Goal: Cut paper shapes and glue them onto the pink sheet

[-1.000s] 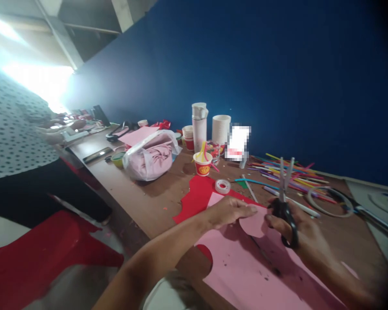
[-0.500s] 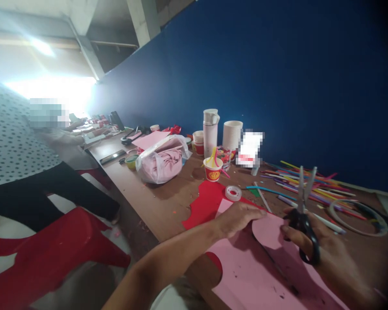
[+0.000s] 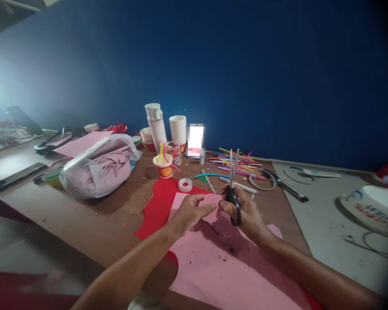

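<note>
My right hand (image 3: 245,211) is closed round the black handles of a pair of scissors (image 3: 233,200), whose blades point up and stand slightly apart. Its thumb also touches a small piece of pink paper (image 3: 211,202). My left hand (image 3: 192,212) pinches the left side of that piece between thumb and fingers. Beneath both hands lies a large pink paper sheet (image 3: 213,275), with small dark scraps and a thin dark stick-like thing (image 3: 221,239) on it. Red paper (image 3: 155,211) with a curved edge shows under the pink sheet.
Beyond the hands are a clear tape roll (image 3: 185,184), a paper cup (image 3: 164,167), a white bottle (image 3: 157,127), stacked cups (image 3: 177,131) and colourful pipe cleaners or sticks (image 3: 236,161). A plastic bag (image 3: 97,168) sits left; a cutter knife (image 3: 291,188) and white tub (image 3: 371,206) right.
My view has swung right, so the person on the left is out of frame. Both hands have come closer together at the small pink piece; the scissors remain in my right hand.
</note>
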Motion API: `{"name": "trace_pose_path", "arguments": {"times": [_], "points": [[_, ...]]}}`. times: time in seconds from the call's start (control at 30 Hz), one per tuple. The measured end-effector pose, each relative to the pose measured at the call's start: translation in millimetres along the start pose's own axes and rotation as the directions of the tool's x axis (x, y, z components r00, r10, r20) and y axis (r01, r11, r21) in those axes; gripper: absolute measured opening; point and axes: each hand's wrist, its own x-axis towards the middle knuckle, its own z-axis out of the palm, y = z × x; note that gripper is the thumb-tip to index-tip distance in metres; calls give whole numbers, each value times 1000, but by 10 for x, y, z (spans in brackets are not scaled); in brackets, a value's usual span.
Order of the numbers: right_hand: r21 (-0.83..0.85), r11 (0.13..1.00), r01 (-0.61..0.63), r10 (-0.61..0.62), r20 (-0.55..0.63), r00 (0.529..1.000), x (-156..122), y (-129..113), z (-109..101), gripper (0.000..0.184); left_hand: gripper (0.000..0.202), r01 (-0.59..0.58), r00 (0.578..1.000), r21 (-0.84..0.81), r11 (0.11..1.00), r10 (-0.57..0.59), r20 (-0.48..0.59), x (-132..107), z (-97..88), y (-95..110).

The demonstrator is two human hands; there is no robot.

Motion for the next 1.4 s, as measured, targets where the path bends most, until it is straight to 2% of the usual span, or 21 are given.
{"name": "trace_pose_path", "arguments": {"times": [0.1, 0.2, 0.37, 0.5, 0.67, 0.9, 1.07, 1.23, 1.4], "points": [[-17, 1000, 16, -16, 9, 1000, 1, 4, 6, 33, 29, 14, 998, 0, 1000, -14, -61, 2, 22, -26], [-25, 999, 29, -28, 32, 999, 4, 4, 11, 33, 28, 9, 997, -12, 1000, -10, -75, 6, 20, -43], [-70, 997, -31, 37, 85, 996, -9, -59, 13, 34, 27, -51, 988, -67, 996, 40, -149, 45, -60, -28], [-226, 973, -48, 97, 212, 973, -34, -129, 6, 34, 26, -169, 954, -90, 982, 140, -267, 98, -209, 5], [-245, 970, -6, 91, 338, 937, -69, -97, 21, 36, 24, -284, 903, -79, 955, 239, -357, 118, -302, 36], [-139, 989, -48, 106, 450, 887, -88, -14, 54, 37, 20, -329, 875, -49, 943, 285, -392, 101, -219, 67], [-131, 989, -64, 115, 426, 897, -99, -40, 69, 40, 17, -331, 887, -74, 941, 283, -364, 68, -166, 85], [-152, 986, -63, 122, 424, 897, -109, -60, 82, 45, 12, -303, 888, -60, 951, 259, -380, 52, -120, 76], [-167, 985, -51, 115, 400, 909, -121, -43, 73, 43, 14, -288, 898, -77, 954, 242, -368, 53, -87, 45]]}}
